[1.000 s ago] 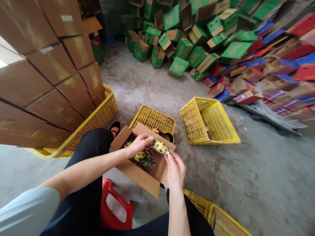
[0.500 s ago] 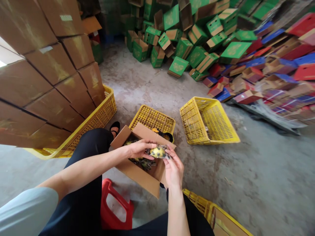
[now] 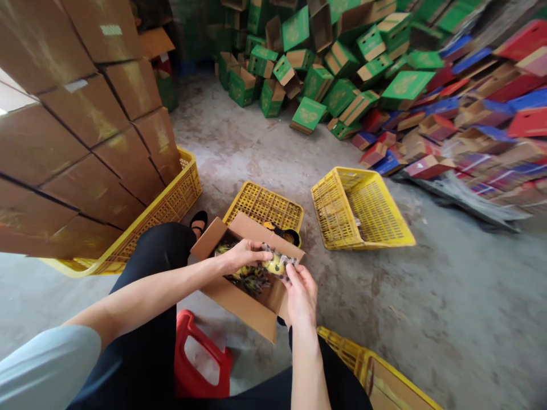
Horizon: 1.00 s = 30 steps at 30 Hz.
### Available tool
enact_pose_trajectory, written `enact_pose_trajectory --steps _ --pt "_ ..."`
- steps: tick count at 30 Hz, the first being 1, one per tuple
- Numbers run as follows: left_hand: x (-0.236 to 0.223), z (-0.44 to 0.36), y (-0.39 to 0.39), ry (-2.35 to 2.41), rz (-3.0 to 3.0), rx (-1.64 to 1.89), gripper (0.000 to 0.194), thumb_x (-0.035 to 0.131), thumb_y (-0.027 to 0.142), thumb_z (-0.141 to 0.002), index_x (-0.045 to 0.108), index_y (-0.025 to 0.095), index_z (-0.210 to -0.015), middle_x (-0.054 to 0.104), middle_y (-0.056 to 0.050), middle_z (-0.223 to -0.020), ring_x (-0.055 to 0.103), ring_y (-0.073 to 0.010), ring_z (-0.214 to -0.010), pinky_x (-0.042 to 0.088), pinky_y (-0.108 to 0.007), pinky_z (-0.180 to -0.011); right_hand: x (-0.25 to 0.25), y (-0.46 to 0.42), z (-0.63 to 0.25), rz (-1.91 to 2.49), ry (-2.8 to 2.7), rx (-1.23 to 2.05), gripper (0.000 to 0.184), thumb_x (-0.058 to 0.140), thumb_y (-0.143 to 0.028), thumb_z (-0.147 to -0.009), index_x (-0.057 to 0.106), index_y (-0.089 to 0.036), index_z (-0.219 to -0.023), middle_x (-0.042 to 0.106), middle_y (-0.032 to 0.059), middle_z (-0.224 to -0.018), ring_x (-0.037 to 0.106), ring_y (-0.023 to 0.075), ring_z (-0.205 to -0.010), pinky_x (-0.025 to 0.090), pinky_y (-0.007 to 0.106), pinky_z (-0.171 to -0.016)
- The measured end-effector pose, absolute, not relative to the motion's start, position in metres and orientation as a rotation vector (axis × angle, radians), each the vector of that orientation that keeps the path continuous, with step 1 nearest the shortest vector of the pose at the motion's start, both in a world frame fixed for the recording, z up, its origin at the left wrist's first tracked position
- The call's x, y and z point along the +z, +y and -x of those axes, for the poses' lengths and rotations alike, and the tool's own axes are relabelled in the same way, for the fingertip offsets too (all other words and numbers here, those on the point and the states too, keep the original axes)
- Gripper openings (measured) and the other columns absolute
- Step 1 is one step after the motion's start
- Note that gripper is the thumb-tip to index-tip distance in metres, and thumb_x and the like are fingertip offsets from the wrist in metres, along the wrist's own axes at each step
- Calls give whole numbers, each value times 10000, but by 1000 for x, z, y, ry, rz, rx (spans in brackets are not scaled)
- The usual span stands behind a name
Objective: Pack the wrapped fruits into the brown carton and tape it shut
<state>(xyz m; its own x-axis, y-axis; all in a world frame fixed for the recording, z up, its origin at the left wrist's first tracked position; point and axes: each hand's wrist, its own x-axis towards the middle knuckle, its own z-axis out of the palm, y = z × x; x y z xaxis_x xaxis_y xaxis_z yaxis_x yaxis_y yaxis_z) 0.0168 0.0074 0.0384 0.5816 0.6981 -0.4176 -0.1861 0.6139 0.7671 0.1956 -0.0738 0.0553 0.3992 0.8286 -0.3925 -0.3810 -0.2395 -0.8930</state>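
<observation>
Between my two hands is a yellow fruit in a clear plastic wrapper with dark spots; its exact kind I cannot make out. My left hand pinches the wrapper at its left end, fingers closed. At the opposite end my right hand grips the wrapper between thumb and fingers. Both hands are above an open cardboard box, its flaps folded outward. Inside the box lie several similar wrapped yellow pieces, partly covered by my left hand and forearm.
An upturned yellow crate is just beyond the box, with a tape dispenser by it. Another yellow crate lies at the right. Stacked cartons rise at the left; green boxes pile up behind. A red stool is near my legs.
The wrapped fruit has turned in my hands and now slants down to the right. My left thumb lies along its wrapper's left end. The box and crates stay put.
</observation>
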Motion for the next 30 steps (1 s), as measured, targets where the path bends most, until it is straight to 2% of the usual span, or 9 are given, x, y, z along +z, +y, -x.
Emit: enact_pose_trajectory --steps 5,11,14,18,21,25,28,30 --pt "41 -16 8 897 -748 576 533 896 608 -678 818 128 -898 758 -77 -876 653 -145 -761 488 -214 -668 49 -74 -194 1413 -394 1156 417 969 -465 -618 682 -207 -776 770 -3 -842 674 128 -736 549 233 -682" --pt "43 -17 9 875 -653 617 604 904 657 -633 801 113 -874 743 -80 -828 665 -152 -722 539 -243 -669 47 -74 -192 1380 -410 1175 410 932 -485 -674 646 -219 -800 768 -3 -881 696 158 -800 573 288 -745" --pt "42 -16 9 836 -617 614 615 916 653 -628 791 112 -892 747 -77 -850 678 -150 -749 555 -242 -694 46 -74 -193 1409 -470 1150 393 907 -496 -707 640 -226 -809 762 -6 -875 693 165 -796 563 296 -749" --pt "43 -15 8 820 -592 504 678 865 707 -679 767 151 -1055 774 -98 -985 730 -192 -835 597 -292 -753 44 -75 -194 1480 -548 1092 383 875 -529 -736 667 -234 -863 770 8 -888 702 187 -814 557 315 -771" --pt "44 -14 7 784 -561 422 698 902 666 -659 739 164 -1114 781 -115 -1043 757 -210 -854 608 -307 -774 45 -75 -193 1451 -577 1127 381 880 -520 -735 690 -230 -894 783 30 -934 717 202 -852 567 334 -814" --pt "42 -14 6 772 -619 512 638 978 523 -626 754 138 -1084 774 -117 -1049 751 -216 -925 595 -299 -813 48 -74 -191 1399 -615 1197 382 864 -514 -775 740 -247 -1017 787 56 -1118 722 231 -1049 557 371 -966" --pt "40 -15 6 778 -682 592 700 1001 464 -603 747 150 -1175 767 -104 -1067 738 -211 -932 576 -318 -850 50 -74 -191 1406 -577 1263 492 753 -645 -842 747 -275 -1166 721 76 -1337 654 271 -1256 557 411 -1019" --pt "39 -15 5 744 -734 631 717 1002 440 -608 743 135 -1203 768 -98 -1042 728 -203 -913 557 -324 -882 50 -75 -191 1402 -537 1321 542 707 -697 -853 743 -293 -1212 676 70 -1422 613 285 -1325 573 426 -1013"
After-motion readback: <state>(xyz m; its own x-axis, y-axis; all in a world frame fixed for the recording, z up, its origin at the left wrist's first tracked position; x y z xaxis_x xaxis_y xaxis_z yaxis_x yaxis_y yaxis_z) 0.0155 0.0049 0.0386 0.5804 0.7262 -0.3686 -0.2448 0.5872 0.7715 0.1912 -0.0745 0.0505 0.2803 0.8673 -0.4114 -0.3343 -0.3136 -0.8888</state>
